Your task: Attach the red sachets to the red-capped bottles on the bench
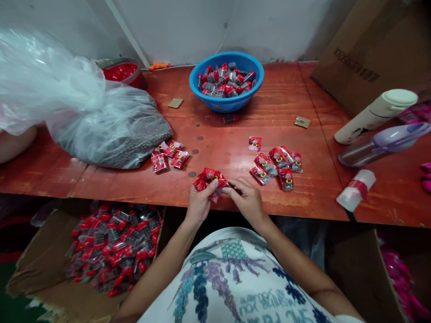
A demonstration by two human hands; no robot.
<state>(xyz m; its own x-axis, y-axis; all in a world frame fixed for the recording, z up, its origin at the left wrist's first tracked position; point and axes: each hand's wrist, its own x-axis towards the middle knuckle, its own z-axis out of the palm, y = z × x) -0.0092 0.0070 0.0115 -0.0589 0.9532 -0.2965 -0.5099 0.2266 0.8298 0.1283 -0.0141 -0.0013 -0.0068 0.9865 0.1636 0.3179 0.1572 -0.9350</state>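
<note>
My left hand (198, 202) is closed on several shiny red packets (211, 174), bunched above the table's front edge, with the thumb on top. My right hand (249, 200) meets it from the right, fingers pinched at the packets' edge. Something small and dark shows between its fingers, mostly hidden. To the right lie red packets with grey lower parts (286, 178), loosely heaped, and a single flat red packet (255, 143). A few more red packets (159, 163) sit to the left, beside a tied clear bag (117, 123) of dark grains.
A blue basin (226, 104) of red-capped clear containers stands at the back, one container (230, 118) before it. Two bottles (373, 114) and a white roll (356, 190) lie at right near a carton (370, 49). Below left, an open box (43, 273) holds more red-capped containers.
</note>
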